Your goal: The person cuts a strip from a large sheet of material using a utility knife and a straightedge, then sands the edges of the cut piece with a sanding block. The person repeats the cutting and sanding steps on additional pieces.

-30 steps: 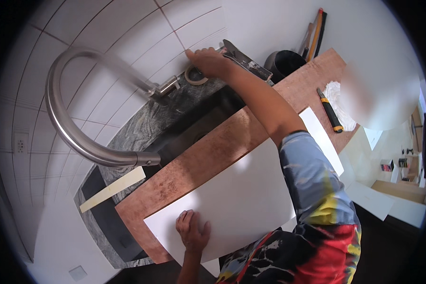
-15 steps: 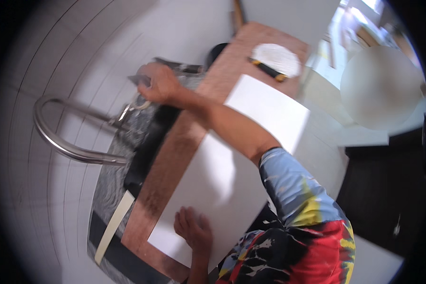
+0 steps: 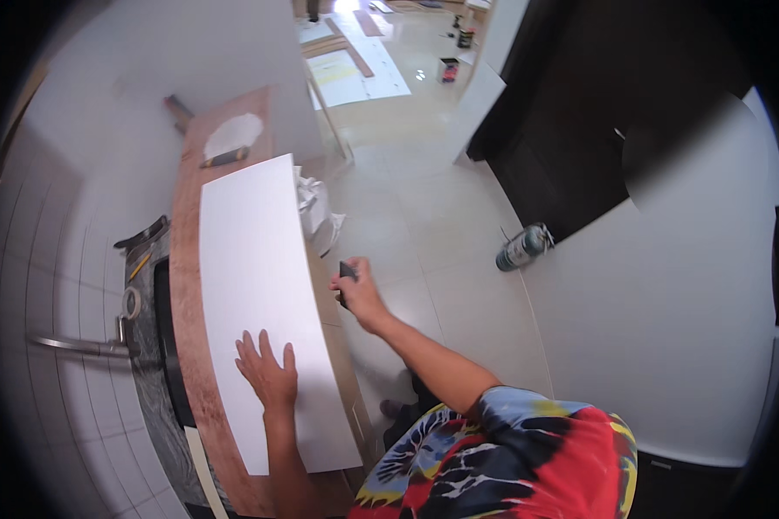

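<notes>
My left hand [image 3: 269, 372] lies on a long white board [image 3: 255, 251], its fingers spread apart. The board rests lengthwise on a reddish-brown wooden plank [image 3: 188, 251]. To the right of the board's edge, my right hand [image 3: 360, 294] is raised with its fingers closed around a small dark flat object [image 3: 347, 275], whose kind I cannot make out. At the plank's far end is a round white patch [image 3: 234, 135], with a black-and-yellow cutter-like tool [image 3: 225, 158] at its near edge.
Left of the plank, a grey stone counter [image 3: 151, 381] carries a metal faucet [image 3: 82, 347], a tape roll [image 3: 131, 302] and a yellow pencil [image 3: 140, 266]. Crumpled white material [image 3: 317, 208] sits beside the board. A green cylinder [image 3: 524, 248] stands by the right wall. Further off, boards [image 3: 346, 43] lie on the floor.
My right hand has moved from above the counter to the board's right side, still holding the small dark object. My left hand stays on the board, fingers now spread. The view has turned right.
</notes>
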Tool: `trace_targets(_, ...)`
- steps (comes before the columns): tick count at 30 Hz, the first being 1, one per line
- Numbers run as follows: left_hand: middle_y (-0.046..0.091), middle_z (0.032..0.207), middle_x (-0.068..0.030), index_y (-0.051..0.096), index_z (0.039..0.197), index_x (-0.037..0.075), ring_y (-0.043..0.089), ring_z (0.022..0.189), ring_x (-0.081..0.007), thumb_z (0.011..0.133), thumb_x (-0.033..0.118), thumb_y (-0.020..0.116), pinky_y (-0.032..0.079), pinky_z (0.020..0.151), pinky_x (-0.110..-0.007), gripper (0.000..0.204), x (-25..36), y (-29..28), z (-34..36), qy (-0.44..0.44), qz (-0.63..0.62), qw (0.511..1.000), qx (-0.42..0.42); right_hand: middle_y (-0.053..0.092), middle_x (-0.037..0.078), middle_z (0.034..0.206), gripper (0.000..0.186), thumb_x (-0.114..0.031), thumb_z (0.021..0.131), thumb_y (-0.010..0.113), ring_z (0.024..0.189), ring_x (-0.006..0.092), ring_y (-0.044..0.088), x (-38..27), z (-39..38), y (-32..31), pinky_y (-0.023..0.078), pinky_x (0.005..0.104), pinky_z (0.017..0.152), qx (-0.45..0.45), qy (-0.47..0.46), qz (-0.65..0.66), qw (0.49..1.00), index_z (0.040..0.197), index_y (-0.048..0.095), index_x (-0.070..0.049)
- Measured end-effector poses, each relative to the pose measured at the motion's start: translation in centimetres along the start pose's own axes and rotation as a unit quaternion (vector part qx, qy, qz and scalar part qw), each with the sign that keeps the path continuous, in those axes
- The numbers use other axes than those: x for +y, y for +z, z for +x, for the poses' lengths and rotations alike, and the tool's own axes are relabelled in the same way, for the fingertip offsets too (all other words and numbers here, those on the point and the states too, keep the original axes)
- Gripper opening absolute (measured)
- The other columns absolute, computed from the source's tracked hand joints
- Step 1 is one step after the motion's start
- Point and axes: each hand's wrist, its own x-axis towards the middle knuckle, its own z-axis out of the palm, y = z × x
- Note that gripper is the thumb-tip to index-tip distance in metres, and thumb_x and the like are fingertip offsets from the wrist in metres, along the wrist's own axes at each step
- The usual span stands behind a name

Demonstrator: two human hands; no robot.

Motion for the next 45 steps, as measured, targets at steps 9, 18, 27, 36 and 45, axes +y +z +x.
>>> trace_targets(9,0.025,0.163,-0.0255,0.034,0.156,0.006,0.019,0.152,-0.0459,0.095,0.043,0.062,0.014,0.121,-0.064,0.076,2.2,1.7,1.8,-0.050,0.060,0.997,-0.009,0.031,0.036,0.152,0.083,-0.026,0.097,0.057,0.142,0.0522,0.031,10.1,-10.0,4.8,0.024,0.0514,0.121,-0.025,-0.102,-0.283,0.953,0.157,0.010,0.009)
trace_targets(18,0.014,0.166,-0.0246,0.024,0.161,0.007,0.010,0.154,-0.0468,0.091,0.060,0.062,0.008,0.121,-0.065,0.095,2.4,0.6,1.8,-0.030,0.075,0.995,-0.063,0.027,0.041,0.155,0.084,-0.027,0.095,0.057,0.146,0.0511,0.028,3.6,12.4,6.4,0.026,0.0465,0.122,0.002,-0.181,-0.225,0.957,0.152,0.014,0.017)
trace_targets(27,0.010,0.165,-0.0263,0.023,0.160,0.005,0.002,0.153,-0.0491,0.085,0.060,0.069,0.005,0.120,-0.067,0.104,3.1,0.2,2.8,-0.027,0.058,0.991,-0.117,0.026,0.042,0.155,0.088,-0.027,0.091,0.060,0.145,0.0522,0.029,-5.6,30.8,6.9,0.025,0.0469,0.123,0.078,-0.240,-0.354,0.901,0.150,0.014,0.020)
trace_targets(36,0.007,0.166,-0.0260,0.022,0.161,0.006,0.001,0.153,-0.0492,0.084,0.059,0.071,0.005,0.119,-0.069,0.106,1.6,0.3,1.4,-0.049,0.062,0.991,-0.107,0.023,0.042,0.155,0.085,-0.017,0.092,0.064,0.147,0.0528,0.024,4.2,6.4,7.1,0.024,0.0510,0.122,-0.022,-0.229,-0.331,0.915,0.151,0.014,0.019)
trace_targets(45,0.009,0.167,-0.0253,0.020,0.162,0.006,0.003,0.154,-0.0474,0.084,0.055,0.072,0.006,0.120,-0.067,0.106,3.0,0.2,2.7,-0.028,0.064,0.991,-0.111,0.030,0.039,0.155,0.080,-0.032,0.095,0.051,0.146,0.0500,0.030,-3.7,28.9,7.0,0.026,0.0450,0.122,0.046,-0.227,-0.351,0.907,0.153,0.019,0.014)
